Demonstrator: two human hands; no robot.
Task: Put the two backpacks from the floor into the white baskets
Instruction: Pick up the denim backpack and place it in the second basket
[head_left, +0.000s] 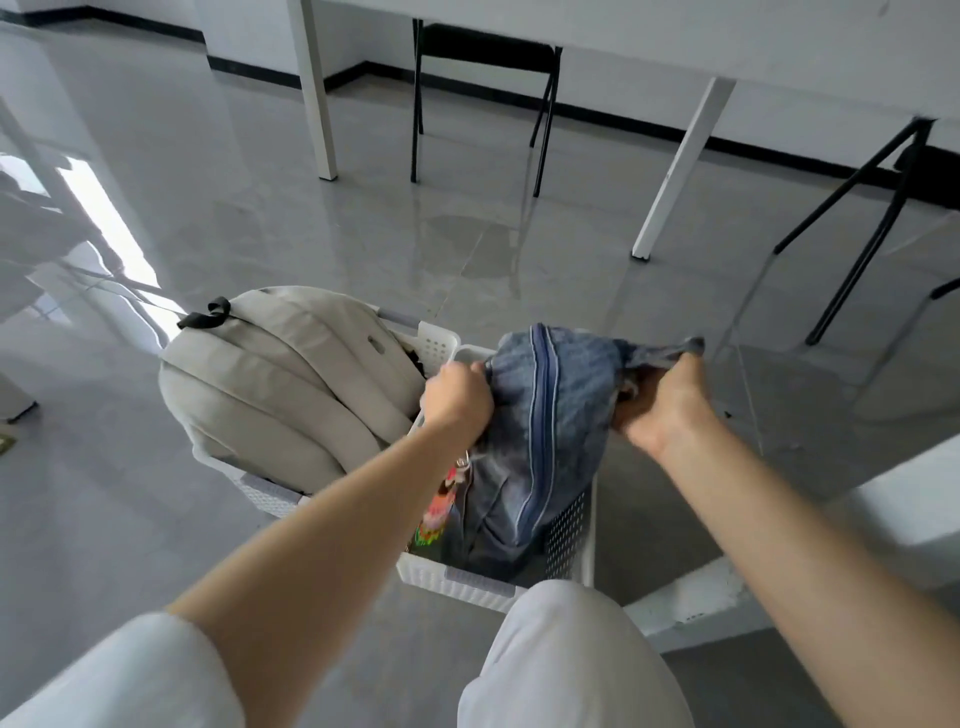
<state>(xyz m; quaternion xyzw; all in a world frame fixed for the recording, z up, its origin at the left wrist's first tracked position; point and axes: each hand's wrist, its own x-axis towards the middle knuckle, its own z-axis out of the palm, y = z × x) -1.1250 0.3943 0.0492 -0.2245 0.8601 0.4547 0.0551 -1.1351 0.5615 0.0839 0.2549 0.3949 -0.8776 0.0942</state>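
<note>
Blue backpack (540, 415) gripped between both hands' fingers (470, 371), over basket (457, 579).

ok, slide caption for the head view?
Both hands lower the blue backpack into a white basket; beige backpack already binned.

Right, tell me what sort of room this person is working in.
Probably an office or classroom-type workroom: white tables on straight legs along the wall, black folding chairs tucked under them, and a glossy grey tiled floor with black skirting.
</note>
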